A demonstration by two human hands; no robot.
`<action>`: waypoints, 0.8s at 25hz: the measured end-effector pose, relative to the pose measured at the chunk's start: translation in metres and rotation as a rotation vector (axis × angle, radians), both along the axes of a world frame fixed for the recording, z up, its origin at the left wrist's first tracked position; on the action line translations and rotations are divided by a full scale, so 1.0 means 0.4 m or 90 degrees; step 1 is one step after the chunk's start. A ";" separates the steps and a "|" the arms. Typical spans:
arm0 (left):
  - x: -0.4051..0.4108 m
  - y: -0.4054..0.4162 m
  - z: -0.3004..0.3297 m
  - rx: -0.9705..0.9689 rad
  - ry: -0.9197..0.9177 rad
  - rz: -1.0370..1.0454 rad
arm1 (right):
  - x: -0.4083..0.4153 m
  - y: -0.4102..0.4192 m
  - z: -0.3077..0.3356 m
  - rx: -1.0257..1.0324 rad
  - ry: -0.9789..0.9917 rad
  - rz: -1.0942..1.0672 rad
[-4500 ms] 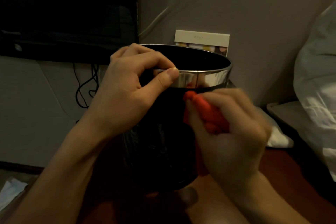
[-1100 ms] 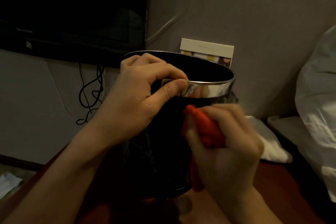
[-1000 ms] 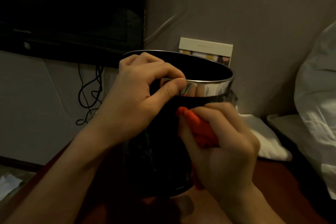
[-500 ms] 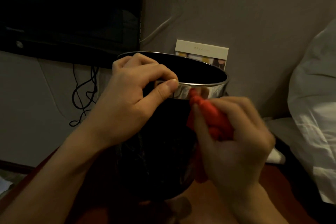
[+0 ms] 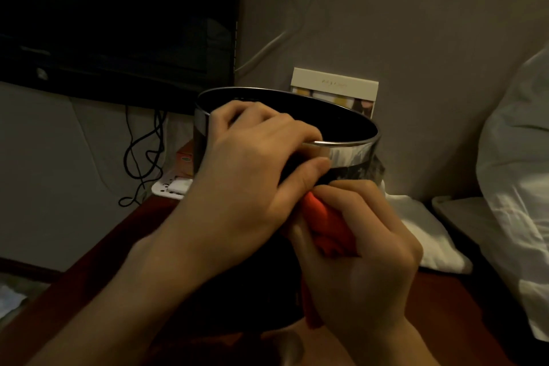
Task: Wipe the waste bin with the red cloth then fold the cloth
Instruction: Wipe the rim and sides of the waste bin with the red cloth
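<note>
A black waste bin point(image 5: 350, 154) with a shiny metal rim band stands upright on a reddish-brown table. My left hand point(image 5: 252, 175) grips its near rim, fingers inside the opening and thumb on the outer band. My right hand point(image 5: 362, 264) holds a bunched red cloth point(image 5: 329, 229) pressed against the bin's dark front wall, just below the left thumb. A strip of cloth hangs down under the hand. Both hands hide most of the bin's front.
A dark screen point(image 5: 118, 18) hangs on the wall at left, with black cables point(image 5: 142, 157) beneath it. A white card point(image 5: 335, 89) leans on the wall behind the bin. White folded fabric point(image 5: 421, 232) lies to the right, and white bedding point(image 5: 523, 187) fills the right edge.
My right hand with the red cloth has moved down and left from just under the metal rim to the dark wall. My left hand has kept its hold on the rim.
</note>
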State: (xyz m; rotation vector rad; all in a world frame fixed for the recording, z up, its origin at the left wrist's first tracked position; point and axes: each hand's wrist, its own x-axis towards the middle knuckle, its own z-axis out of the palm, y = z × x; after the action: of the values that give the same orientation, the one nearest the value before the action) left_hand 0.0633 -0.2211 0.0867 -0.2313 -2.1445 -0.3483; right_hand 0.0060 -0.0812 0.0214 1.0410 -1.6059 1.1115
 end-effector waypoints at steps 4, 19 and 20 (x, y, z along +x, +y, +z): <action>0.001 -0.033 0.008 0.054 -0.025 -0.052 | -0.012 0.004 0.011 -0.006 -0.006 -0.029; 0.006 -0.065 0.008 0.109 -0.068 -0.082 | -0.037 0.037 0.043 -0.044 0.007 -0.063; 0.006 -0.066 0.008 0.111 -0.063 -0.082 | -0.031 0.027 0.031 -0.029 0.004 -0.049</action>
State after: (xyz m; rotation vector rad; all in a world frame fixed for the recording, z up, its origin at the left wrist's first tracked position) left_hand 0.0656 -0.2474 0.0900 -0.2564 -2.1864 -0.6293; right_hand -0.0064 -0.0704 0.0338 0.9439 -1.5952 1.0880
